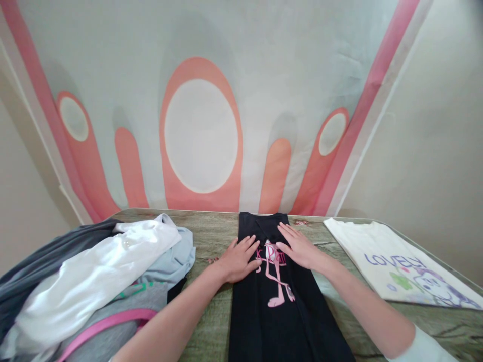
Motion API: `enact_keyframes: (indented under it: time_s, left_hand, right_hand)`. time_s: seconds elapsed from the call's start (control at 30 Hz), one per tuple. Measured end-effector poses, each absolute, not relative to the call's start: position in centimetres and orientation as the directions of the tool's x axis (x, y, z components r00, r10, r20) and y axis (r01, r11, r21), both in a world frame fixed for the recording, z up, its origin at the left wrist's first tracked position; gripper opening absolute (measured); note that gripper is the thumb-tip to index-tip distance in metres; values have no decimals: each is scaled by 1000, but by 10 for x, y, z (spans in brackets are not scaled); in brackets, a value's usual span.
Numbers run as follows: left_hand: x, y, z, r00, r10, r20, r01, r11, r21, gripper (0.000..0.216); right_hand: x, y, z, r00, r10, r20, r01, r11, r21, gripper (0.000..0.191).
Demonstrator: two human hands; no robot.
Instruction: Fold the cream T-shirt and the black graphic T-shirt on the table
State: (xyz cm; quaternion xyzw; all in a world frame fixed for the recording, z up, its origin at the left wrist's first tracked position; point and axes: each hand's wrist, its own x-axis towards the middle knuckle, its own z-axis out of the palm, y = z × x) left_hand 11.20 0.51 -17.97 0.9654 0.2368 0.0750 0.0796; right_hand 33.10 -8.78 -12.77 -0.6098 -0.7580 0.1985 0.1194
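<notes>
A black T-shirt (264, 322) with a pink cartoon figure and pink lettering lies lengthwise in front of me, its sides folded inward into a long strip. My left hand (238, 259) rests flat on its left side, fingers stretched across the fabric. On the right side of the shirt lies my right hand (298, 245), palm down with fingers extended, near the upper part of the print. Both hands partly cover the lettering. Neither hand grips the cloth.
A loose heap of clothes, with a white garment (109, 266) on top and a grey one with pink trim (109, 322), lies to the left. On the right a white "LOVELY" shirt (400, 266) lies folded flat. Behind the wooden table (215, 226) hangs a patterned backdrop (256, 75).
</notes>
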Motion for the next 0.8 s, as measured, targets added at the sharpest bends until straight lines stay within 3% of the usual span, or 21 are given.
enact_keyframes:
  time_s: [0.1,0.2,0.5,0.8]
  left_hand:
    - [111,4,-179,874,474,102,451,-872,188,60]
    - [111,2,-175,869,484,99,460,-866,198,62]
    - [108,-5,-153,863,505,-5,487,-828,277,59]
    - [102,19,-183,754,647,110,613,-754,236,58]
  right_hand:
    - [357,-70,-164,-25,999,-25,956,16,-293,66]
    - [370,-65,-188,0,998,-58,978,-12,-210,71]
    - [367,-65,-199,22,998,-53,985,-31,-172,73]
    - [365,-64,-196,54,999,1,972,-52,-230,71]
